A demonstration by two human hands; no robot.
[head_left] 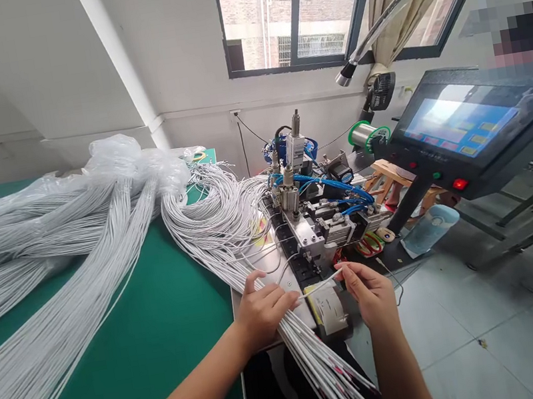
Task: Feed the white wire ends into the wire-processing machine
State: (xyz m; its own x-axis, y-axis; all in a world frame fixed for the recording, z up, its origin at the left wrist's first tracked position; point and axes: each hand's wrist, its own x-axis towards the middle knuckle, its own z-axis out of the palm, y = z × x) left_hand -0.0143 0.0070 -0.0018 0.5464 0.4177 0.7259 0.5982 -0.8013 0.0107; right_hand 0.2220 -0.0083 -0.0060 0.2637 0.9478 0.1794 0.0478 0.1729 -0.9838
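My left hand (262, 309) is closed over a bundle of white cables (317, 360) that runs down past the table's front edge. One single white cable (321, 283) stretches from its fingertips to my right hand (369, 291), which pinches the cable's end. Both hands are just in front of a small metal machine (317, 215) with blue air hoses. A block with a white label (331, 307) lies under the cable between my hands.
Big bundles of white cables (53, 260) lie across the green table (166, 330), some under clear plastic (118, 157). A touch-screen control panel (462, 125) stands to the right. A green wire spool (367, 135) sits behind the machine, and grey floor is to the right.
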